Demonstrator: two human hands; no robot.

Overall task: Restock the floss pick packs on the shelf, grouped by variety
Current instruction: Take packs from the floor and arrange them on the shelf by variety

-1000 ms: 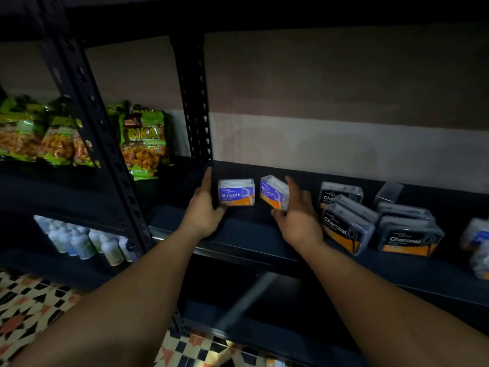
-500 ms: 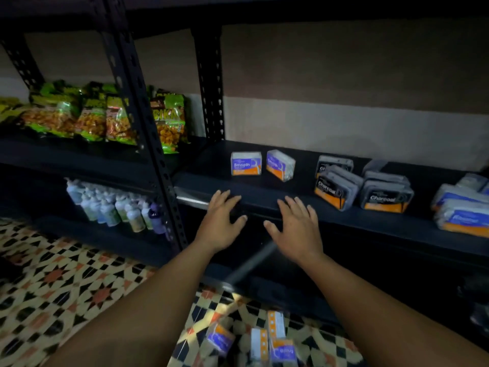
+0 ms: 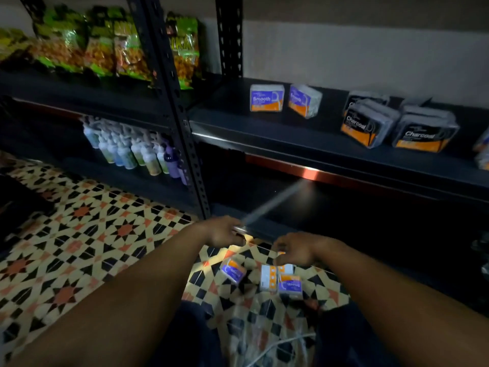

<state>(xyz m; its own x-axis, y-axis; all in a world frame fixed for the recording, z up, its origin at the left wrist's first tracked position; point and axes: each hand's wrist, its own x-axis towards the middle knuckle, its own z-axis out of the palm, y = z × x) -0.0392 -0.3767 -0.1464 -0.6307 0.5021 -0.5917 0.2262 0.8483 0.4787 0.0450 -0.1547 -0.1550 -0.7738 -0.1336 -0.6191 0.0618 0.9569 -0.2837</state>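
Observation:
Two purple-and-orange Smooth floss pick packs stand side by side on the dark shelf, the right one turned at an angle. Right of them sit several black-and-orange Charcoal packs, some stacked. Three more Smooth packs lie on the patterned floor, two of them close together. My left hand hovers above and left of the floor packs, fingers apart, holding nothing. My right hand hangs just above the pair with its fingertips pointing down at them, and nothing is gripped.
A crinkled clear plastic bag lies on the tiled floor near my knees. A perforated black upright divides the shelving. Green snack bags fill the left shelf, with small bottles below. More packs show at the right edge.
Both hands let go of the two Smooth packs on the shelf, drew back and dropped toward the floor packs. My view tilted down, bringing the floor into sight.

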